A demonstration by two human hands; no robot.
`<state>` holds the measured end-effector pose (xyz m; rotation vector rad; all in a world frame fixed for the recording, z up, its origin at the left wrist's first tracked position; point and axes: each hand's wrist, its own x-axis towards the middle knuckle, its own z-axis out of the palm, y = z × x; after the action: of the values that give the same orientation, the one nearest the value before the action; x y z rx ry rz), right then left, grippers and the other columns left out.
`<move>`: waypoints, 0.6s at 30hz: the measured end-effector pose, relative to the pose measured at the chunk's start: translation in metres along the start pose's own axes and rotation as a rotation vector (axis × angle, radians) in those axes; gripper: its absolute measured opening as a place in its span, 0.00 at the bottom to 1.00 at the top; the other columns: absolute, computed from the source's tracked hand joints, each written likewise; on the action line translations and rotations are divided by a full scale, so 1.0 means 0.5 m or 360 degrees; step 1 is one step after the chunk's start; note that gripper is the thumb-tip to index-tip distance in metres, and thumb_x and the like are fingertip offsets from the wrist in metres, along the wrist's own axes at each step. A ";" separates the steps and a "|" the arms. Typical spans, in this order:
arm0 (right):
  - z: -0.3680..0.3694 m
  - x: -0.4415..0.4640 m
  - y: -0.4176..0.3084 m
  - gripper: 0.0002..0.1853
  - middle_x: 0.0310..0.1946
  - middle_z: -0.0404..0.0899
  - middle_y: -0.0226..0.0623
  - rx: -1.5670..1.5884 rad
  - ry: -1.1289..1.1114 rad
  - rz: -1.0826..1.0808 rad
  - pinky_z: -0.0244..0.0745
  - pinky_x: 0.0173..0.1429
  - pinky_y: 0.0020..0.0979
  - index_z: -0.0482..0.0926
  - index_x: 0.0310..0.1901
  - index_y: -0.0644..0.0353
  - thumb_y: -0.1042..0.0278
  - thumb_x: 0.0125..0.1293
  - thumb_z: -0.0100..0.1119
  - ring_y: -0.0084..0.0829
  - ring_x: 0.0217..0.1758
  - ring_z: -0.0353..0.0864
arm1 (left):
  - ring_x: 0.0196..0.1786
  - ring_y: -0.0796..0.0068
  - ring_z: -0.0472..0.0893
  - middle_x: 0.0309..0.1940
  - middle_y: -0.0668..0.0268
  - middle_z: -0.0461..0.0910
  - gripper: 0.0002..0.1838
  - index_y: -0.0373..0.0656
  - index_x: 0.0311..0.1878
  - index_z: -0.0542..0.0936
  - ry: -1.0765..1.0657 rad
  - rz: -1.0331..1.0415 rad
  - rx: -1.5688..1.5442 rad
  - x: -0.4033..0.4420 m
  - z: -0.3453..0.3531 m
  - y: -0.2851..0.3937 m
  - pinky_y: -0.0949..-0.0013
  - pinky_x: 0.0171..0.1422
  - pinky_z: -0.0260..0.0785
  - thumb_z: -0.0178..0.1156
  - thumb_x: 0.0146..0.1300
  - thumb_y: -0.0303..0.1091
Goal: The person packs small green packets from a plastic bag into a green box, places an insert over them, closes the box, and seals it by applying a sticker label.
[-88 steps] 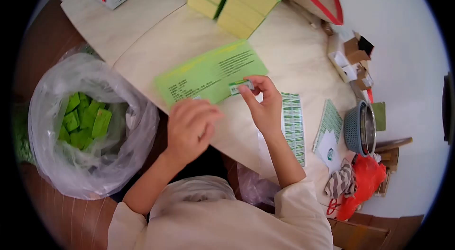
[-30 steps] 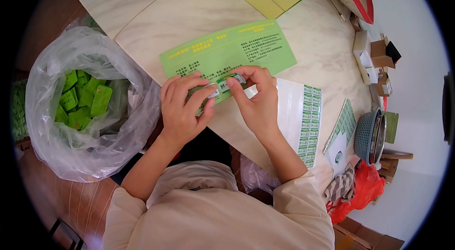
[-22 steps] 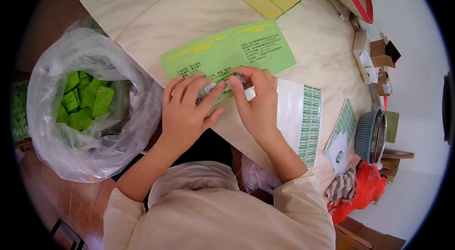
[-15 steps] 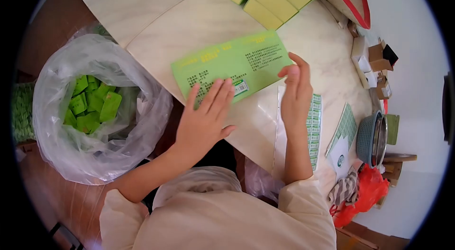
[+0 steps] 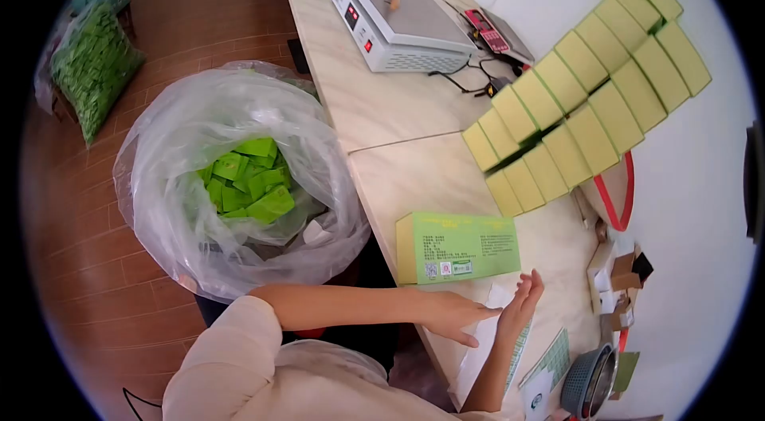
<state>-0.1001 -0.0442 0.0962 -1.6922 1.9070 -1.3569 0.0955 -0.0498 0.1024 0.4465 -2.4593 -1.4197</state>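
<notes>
My left hand (image 5: 456, 316) reaches across to the right, its fingers apart and empty, over the edge of a white sheet (image 5: 476, 355). Beside it, my right hand (image 5: 519, 305) is raised with its fingers spread and nothing between them. Just beyond both hands lies a green printed box (image 5: 464, 248), with a small green and white sticker (image 5: 462, 268) near its lower edge. Part of a sticker sheet (image 5: 518, 353) shows behind my right forearm.
At the left is a clear plastic bag (image 5: 151, 190) holding green packets (image 5: 253, 182). Stacked yellow-green boxes (image 5: 582, 114) stand at the upper right. A white machine (image 5: 398, 22) sits at the back. A blue basket (image 5: 579, 381) is at the lower right.
The view has swung toward the left and back. Both hands have left the green box. The sticker, earlier between my fingers, is now on the box.
</notes>
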 end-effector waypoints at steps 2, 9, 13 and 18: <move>0.014 -0.029 0.036 0.22 0.54 0.71 0.46 0.0002 0.0012 0.0039 0.63 0.63 0.33 0.62 0.64 0.65 0.61 0.76 0.41 0.36 0.56 0.71 | 0.61 0.52 0.71 0.58 0.47 0.71 0.36 0.40 0.69 0.62 0.0459 0.0119 0.0140 -0.038 -0.039 -0.008 0.60 0.66 0.63 0.62 0.61 0.43; 0.102 -0.142 0.043 0.29 0.67 0.62 0.50 0.0310 -0.0274 0.0443 0.51 0.74 0.36 0.57 0.70 0.66 0.54 0.75 0.42 0.40 0.72 0.59 | 0.50 0.52 0.79 0.48 0.52 0.80 0.22 0.40 0.57 0.74 0.1865 -0.0084 -0.0554 -0.100 -0.120 -0.244 0.59 0.55 0.70 0.54 0.67 0.45; 0.150 -0.185 -0.033 0.32 0.70 0.59 0.46 0.0390 -0.0322 0.0346 0.50 0.74 0.36 0.54 0.71 0.64 0.52 0.74 0.43 0.40 0.72 0.58 | 0.45 0.60 0.83 0.38 0.55 0.83 0.24 0.45 0.51 0.81 0.1364 -0.0512 -0.0241 -0.130 -0.073 -0.204 0.64 0.50 0.72 0.51 0.68 0.55; 0.070 -0.239 -0.040 0.30 0.65 0.63 0.40 0.1015 -0.0422 0.0804 0.56 0.70 0.36 0.52 0.72 0.60 0.57 0.74 0.46 0.34 0.67 0.63 | 0.49 0.57 0.76 0.45 0.50 0.74 0.28 0.40 0.60 0.75 0.1249 -0.0354 -0.0182 -0.136 0.033 -0.156 0.64 0.57 0.68 0.53 0.67 0.53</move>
<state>-0.0273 0.0469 0.0478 -0.9439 1.4019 -1.2638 0.1618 -0.0473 0.0213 1.0419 -1.7254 -1.1411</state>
